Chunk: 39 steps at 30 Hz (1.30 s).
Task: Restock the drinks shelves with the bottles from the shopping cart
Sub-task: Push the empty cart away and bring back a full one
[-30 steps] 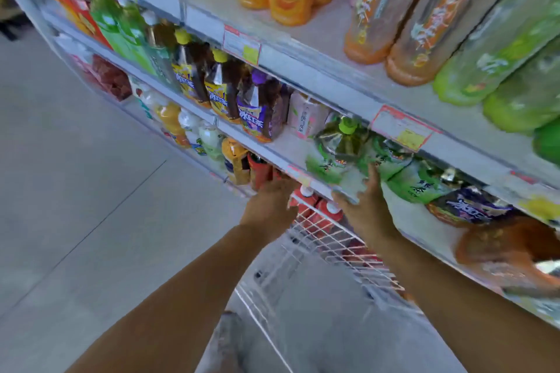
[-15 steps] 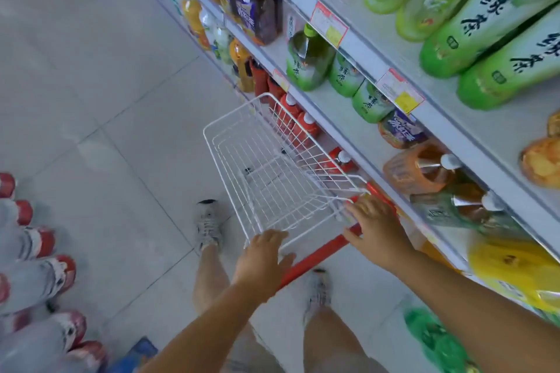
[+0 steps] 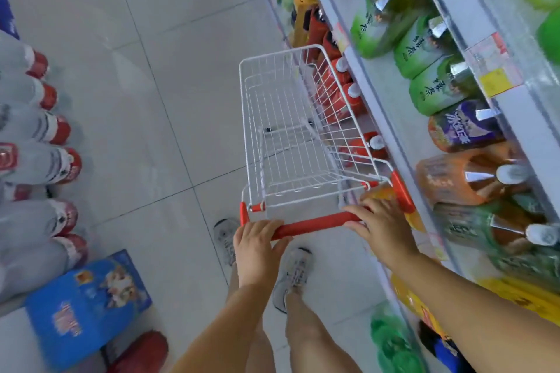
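Observation:
A small white wire shopping cart [image 3: 291,130] stands on the tiled floor beside the drinks shelves [image 3: 391,118]; no bottles show in its basket. My left hand [image 3: 257,247] grips the left end of its red handle bar [image 3: 315,225]. My right hand [image 3: 383,227] holds the bar's right end, fingers curled over it. On the shelf to the right lie green tea bottles [image 3: 421,48], a purple-labelled bottle [image 3: 463,127] and an orange-labelled bottle [image 3: 466,175]. Red bottles with white caps [image 3: 348,91] line the lower shelf behind the cart.
Clear water bottles with red caps [image 3: 36,130] are stacked along the left edge. A blue box [image 3: 88,303] sits on the floor at lower left. My legs and grey shoes [image 3: 292,278] stand behind the cart. Open floor lies between the two sides.
My hands left the shelf and came down onto the cart's red handle. My view swung down from the shelf to the cart and floor, and the cart now stands in front of me.

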### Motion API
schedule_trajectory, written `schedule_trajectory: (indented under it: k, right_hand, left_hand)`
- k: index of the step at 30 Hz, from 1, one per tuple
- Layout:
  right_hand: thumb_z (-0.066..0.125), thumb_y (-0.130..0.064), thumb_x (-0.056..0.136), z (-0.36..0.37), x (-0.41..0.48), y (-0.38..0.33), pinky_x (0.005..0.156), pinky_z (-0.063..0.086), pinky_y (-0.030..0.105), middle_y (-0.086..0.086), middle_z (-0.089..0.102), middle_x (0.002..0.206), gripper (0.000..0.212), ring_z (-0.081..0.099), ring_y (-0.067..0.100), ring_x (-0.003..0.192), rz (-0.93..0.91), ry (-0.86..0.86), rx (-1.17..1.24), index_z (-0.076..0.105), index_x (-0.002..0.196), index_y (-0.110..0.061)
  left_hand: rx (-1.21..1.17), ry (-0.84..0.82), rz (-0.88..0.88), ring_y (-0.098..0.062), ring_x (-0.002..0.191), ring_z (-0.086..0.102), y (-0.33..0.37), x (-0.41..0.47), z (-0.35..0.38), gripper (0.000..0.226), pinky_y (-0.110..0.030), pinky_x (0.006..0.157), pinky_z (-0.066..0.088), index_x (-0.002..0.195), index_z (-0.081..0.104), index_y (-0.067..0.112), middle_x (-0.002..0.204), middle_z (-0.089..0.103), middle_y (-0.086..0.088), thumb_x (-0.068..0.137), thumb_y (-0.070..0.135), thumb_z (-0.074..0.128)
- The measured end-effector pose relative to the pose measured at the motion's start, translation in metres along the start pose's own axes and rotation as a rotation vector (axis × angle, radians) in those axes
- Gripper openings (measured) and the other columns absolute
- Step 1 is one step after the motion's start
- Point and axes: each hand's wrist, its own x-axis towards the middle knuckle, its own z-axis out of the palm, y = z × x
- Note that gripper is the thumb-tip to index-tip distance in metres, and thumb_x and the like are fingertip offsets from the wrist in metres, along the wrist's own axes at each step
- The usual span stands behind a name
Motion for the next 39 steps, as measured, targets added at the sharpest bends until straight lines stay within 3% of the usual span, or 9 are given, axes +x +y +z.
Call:
schedule_trajectory:
  k: [5,9,16,20,29,34,39]
  right_hand:
    - [0.052,-0.052,0.085,0.016,0.031,-0.013,0.079,0.039,0.041,0.002,0.061,0.081,0.039,0.056,0.028,0.074,-0.035,0.151,0.036,0.074,0.097,-0.021]
    - [0.054,-0.051,0.083,0.016,0.079,-0.04,0.078,0.036,0.04,0.002,0.061,0.077,0.038,0.056,0.027,0.07,-0.058,0.215,0.059,0.074,0.093,-0.021]
    - [0.055,-0.054,0.079,0.022,0.182,-0.089,0.083,0.035,0.041,-0.002,0.061,0.078,0.036,0.06,0.027,0.073,-0.028,0.158,0.09,0.073,0.092,-0.026]
    - [0.05,-0.055,0.08,0.016,0.244,-0.12,0.083,0.035,0.042,-0.001,0.063,0.08,0.041,0.061,0.028,0.074,-0.038,0.124,0.074,0.074,0.093,-0.025]
    - [0.049,-0.055,0.077,0.004,0.41,-0.193,0.076,0.025,0.033,0.002,0.063,0.074,0.043,0.061,0.03,0.068,-0.094,0.132,0.077,0.075,0.09,-0.022]
    - [0.049,-0.055,0.079,-0.005,0.522,-0.23,0.079,0.025,0.033,0.001,0.06,0.074,0.041,0.059,0.029,0.069,-0.133,0.11,0.102,0.073,0.092,-0.024]
    - [0.047,-0.056,0.08,-0.013,0.64,-0.262,0.082,0.028,0.036,0.0,0.059,0.076,0.041,0.058,0.029,0.07,-0.183,0.088,0.085,0.072,0.093,-0.026]
  left_hand:
    - [-0.093,0.133,0.034,-0.019,0.095,0.064,-0.023,0.027,-0.007,0.034,-0.045,0.103,0.038,0.101,0.074,0.023,0.096,0.071,0.007,0.078,0.047,0.07]
    - [-0.11,0.206,0.07,-0.019,0.092,0.065,-0.05,0.068,-0.032,0.038,-0.04,0.103,0.037,0.098,0.076,0.022,0.093,0.072,0.006,0.078,0.052,0.062]
    - [-0.148,0.246,0.056,-0.022,0.088,0.067,-0.098,0.15,-0.09,0.039,-0.032,0.102,0.031,0.095,0.077,0.019,0.089,0.073,0.004,0.074,0.049,0.062]
    - [-0.181,0.231,0.034,-0.022,0.09,0.065,-0.125,0.2,-0.124,0.031,-0.025,0.103,0.024,0.095,0.077,0.019,0.089,0.072,0.003,0.071,0.039,0.075]
    - [-0.161,0.255,0.012,-0.02,0.091,0.065,-0.192,0.331,-0.208,0.035,-0.027,0.1,0.027,0.097,0.077,0.021,0.091,0.073,0.004,0.073,0.045,0.069]
    - [-0.171,0.301,-0.008,-0.02,0.088,0.065,-0.222,0.421,-0.26,0.04,-0.029,0.098,0.032,0.095,0.077,0.02,0.089,0.074,0.004,0.074,0.051,0.063]
    - [-0.154,0.3,-0.07,-0.021,0.089,0.065,-0.245,0.512,-0.314,0.029,-0.04,0.097,0.04,0.096,0.077,0.019,0.09,0.073,0.004,0.07,0.029,0.084]
